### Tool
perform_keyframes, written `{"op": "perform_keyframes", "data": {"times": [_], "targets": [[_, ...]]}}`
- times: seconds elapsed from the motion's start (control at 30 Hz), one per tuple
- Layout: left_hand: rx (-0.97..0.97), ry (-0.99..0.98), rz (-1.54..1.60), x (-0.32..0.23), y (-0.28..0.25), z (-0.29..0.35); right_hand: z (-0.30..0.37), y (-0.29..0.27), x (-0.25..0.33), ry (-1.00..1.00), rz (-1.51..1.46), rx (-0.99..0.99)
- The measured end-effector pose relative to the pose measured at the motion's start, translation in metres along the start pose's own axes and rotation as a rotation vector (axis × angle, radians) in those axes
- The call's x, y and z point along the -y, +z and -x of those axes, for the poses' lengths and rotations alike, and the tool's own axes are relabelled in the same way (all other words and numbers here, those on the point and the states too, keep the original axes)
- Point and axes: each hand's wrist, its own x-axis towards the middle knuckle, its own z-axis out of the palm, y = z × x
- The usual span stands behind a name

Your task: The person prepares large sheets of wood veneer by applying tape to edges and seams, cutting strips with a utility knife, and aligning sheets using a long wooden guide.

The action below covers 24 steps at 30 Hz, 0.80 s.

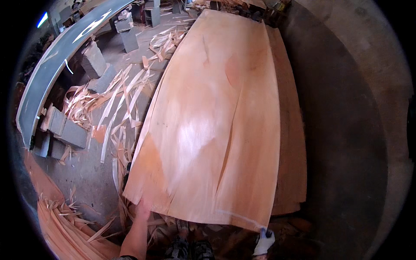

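A long, thin wood veneer sheet (203, 121) stretches away in front of me, pale tan with darker patches and a long split right of its middle. My bare left hand (144, 208) grips its near edge toward the left corner, with the fingers mostly hidden at the sheet. At the near right corner my right hand (263, 243), in a white glove with dark fingertips, is closed on the edge. Under the sheet's right side, more veneer (291, 130) sticks out.
Veneer strips (125, 99) litter the floor at the left. Concrete blocks (93, 60) stand there beside a long dark board (47, 73). A heap of veneer scraps (65, 229) lies at the near left. A dark floor strip (342, 117) runs along the right.
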Motion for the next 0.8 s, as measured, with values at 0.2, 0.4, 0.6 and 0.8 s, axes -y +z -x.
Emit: {"op": "perform_keyframes", "data": {"times": [0.2,0.4,0.6,0.8], "targets": [[0.058,-0.006,-0.022,-0.004,-0.040,-0.031,-0.018,0.000,-0.034,0.010,-0.033,0.034],[0.019,-0.079,-0.035,-0.008,0.041,-0.058,-0.090,0.038,-0.016,-0.027,-0.018,0.139],[0.075,-0.051,0.168,-0.002,0.016,-0.073,-0.078,0.051,-0.029,-0.162,-0.016,0.121],[0.051,-0.031,0.139,0.001,0.004,-0.056,-0.076,0.037,-0.058,-0.065,0.029,0.039]]}}
